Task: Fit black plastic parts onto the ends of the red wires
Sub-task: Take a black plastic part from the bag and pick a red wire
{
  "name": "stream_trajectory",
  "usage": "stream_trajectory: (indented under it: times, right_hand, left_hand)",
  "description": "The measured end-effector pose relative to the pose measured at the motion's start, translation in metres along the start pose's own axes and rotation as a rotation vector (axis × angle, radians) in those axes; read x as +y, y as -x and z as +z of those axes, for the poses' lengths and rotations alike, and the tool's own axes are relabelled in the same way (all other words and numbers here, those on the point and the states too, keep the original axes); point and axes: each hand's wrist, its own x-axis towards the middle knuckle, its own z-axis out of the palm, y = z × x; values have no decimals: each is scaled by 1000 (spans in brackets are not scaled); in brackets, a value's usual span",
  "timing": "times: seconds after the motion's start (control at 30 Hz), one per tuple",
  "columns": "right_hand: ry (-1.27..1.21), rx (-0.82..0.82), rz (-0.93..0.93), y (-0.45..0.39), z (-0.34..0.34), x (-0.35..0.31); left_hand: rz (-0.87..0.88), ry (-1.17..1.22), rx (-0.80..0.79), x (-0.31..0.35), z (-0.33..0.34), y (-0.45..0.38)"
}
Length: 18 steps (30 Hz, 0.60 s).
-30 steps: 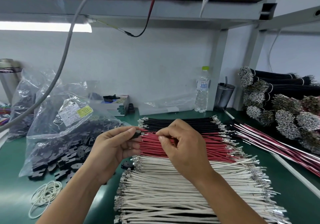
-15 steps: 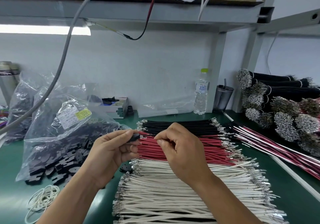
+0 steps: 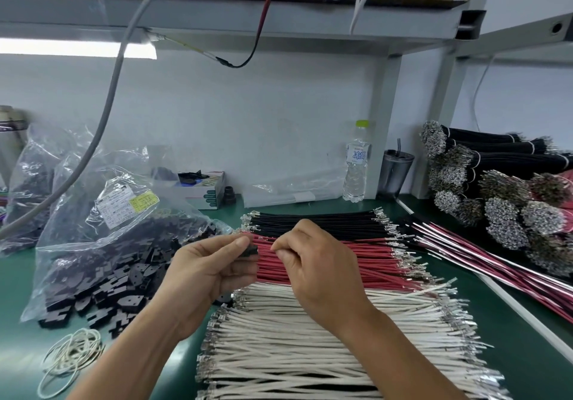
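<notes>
A flat row of red wires (image 3: 366,263) with metal terminals lies on the green mat, between a row of black wires (image 3: 316,223) and a row of white wires (image 3: 325,337). My left hand (image 3: 204,272) pinches a small black plastic part (image 3: 250,250) between thumb and forefinger at the left ends of the red wires. Just to its right, my right hand (image 3: 310,263) pinches a red wire with curled fingers; the wire's end between the hands is mostly hidden. A clear bag (image 3: 102,244) full of black plastic parts lies to the left.
Loose black parts (image 3: 59,319) spill from the bag's mouth beside a heap of rubber bands (image 3: 71,356). Bundled black and red wires (image 3: 502,207) pile at the right. A water bottle (image 3: 356,164), a dark cup (image 3: 395,173) and a small box (image 3: 204,187) stand at the back wall.
Both hands stay at the red wires' left ends. The left thumb and forefinger have shifted slightly on the black part, and the right hand has edged closer to it.
</notes>
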Motion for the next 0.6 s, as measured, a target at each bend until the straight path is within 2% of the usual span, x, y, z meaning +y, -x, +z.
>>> stream_trajectory:
  times: [0.1, 0.17, 0.3, 0.5, 0.6]
  right_hand:
    - [-68, -20, 84, -2, 2, 6]
    - [-112, -61, 99, 0, 1, 9]
    - [-41, -66, 52, 1, 0, 9]
    - [-44, -93, -32, 2, 2, 3]
    - [99, -34, -48, 0, -12, 7]
  left_hand:
    - [202, -258, 2, 4, 1, 5]
    - [243, -354, 19, 7, 1, 7]
    - [237, -453, 14, 8, -1, 6]
    - [182, -425, 0, 7, -7, 8]
    - [180, -453, -9, 4, -3, 5]
